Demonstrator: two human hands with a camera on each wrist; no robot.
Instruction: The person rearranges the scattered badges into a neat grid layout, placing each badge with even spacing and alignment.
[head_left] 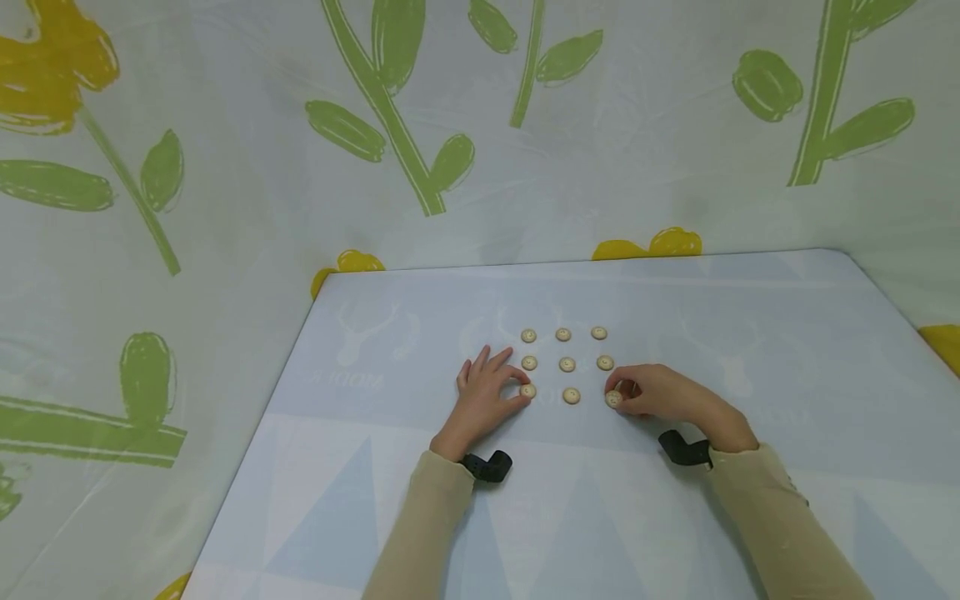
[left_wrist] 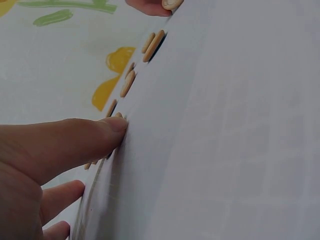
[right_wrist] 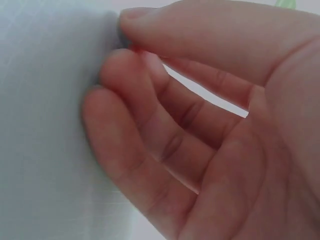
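Note:
Several round wooden buttons lie on the pale table in three rows of three. My left hand (head_left: 482, 400) pinches the front-left button (head_left: 528, 391) between thumb and index finger, its other fingers spread. In the left wrist view, the thumb (left_wrist: 95, 137) largely covers that button. At the other end of the front row, my right hand (head_left: 667, 395) pinches the front-right button (head_left: 613, 399). Its fingers (right_wrist: 117, 135) are curled in the right wrist view, where the button is mostly hidden. Between the hands sits the front-middle button (head_left: 572, 396), touched by neither.
Behind the front row lie the middle-row button (head_left: 567, 364) and back-row button (head_left: 563, 334) with their neighbours. The table (head_left: 600, 533) has a printed triangle pattern. A curtain-like sheet (head_left: 637, 167) with printed plants stands beyond its far edge. Black straps with cameras sit on both wrists.

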